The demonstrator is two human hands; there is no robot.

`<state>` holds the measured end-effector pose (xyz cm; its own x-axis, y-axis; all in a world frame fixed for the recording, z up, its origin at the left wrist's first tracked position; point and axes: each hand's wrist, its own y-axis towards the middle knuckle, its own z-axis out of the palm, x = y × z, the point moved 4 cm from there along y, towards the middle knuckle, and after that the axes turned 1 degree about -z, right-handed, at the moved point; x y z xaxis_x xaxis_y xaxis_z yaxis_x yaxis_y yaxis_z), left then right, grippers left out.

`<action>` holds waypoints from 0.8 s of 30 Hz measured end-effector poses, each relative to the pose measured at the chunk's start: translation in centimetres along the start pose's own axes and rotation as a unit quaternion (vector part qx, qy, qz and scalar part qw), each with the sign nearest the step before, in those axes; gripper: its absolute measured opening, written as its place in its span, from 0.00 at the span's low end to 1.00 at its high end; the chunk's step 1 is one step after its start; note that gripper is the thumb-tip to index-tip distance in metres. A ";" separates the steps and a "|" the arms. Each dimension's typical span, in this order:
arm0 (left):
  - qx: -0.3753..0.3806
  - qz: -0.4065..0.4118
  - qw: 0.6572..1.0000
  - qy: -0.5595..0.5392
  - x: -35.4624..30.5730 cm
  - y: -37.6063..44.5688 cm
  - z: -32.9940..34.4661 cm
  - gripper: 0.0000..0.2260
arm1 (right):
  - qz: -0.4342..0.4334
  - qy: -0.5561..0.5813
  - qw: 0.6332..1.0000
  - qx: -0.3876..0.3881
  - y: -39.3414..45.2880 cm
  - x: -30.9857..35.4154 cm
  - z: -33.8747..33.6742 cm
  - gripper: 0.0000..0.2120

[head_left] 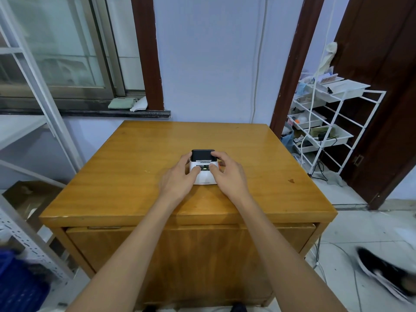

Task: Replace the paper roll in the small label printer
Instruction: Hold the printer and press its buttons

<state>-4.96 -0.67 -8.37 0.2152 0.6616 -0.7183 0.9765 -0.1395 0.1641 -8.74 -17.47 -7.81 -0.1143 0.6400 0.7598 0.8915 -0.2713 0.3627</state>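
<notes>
A small label printer point(203, 174), white with a black lid at its far end, sits in the middle of the wooden table point(135, 176). My left hand point(177, 180) holds its left side, thumb pressed on the top panel. On the printer's right side, my right hand point(227, 174) grips it with fingers curled over the top and thumb on the panel. A green light shows between my thumbs. The lid looks closed. No paper roll is visible.
A white wire rack point(326, 122) with trays of small items stands at the right, next to a dark door. Grey metal shelving point(33, 131) lines the left. A shoe point(382, 273) lies on the tiled floor at lower right.
</notes>
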 end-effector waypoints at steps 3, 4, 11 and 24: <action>0.003 0.001 1.000 -0.007 0.0 0.0 0.0 0.29 | 0.009 -0.001 1.000 0.004 0.1 -0.1 0.1 0.26; 0.003 0.000 1.000 -0.011 0.1 0.0 0.0 0.30 | 0.011 -0.001 1.000 0.005 0.1 -0.1 0.1 0.27; -0.003 0.003 1.000 -0.019 0.0 0.0 0.0 0.27 | 0.008 -0.010 1.000 0.004 0.1 0.0 0.0 0.28; -0.006 0.009 1.000 -0.023 0.3 0.1 0.0 0.26 | 0.010 -0.013 1.000 0.010 0.2 0.0 0.0 0.26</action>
<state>-4.78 -0.52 -8.54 0.2328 0.6241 -0.7459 0.9725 -0.1423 0.1844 -8.60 -17.50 -7.71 -0.0848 0.6537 0.7520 0.9022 -0.2698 0.3363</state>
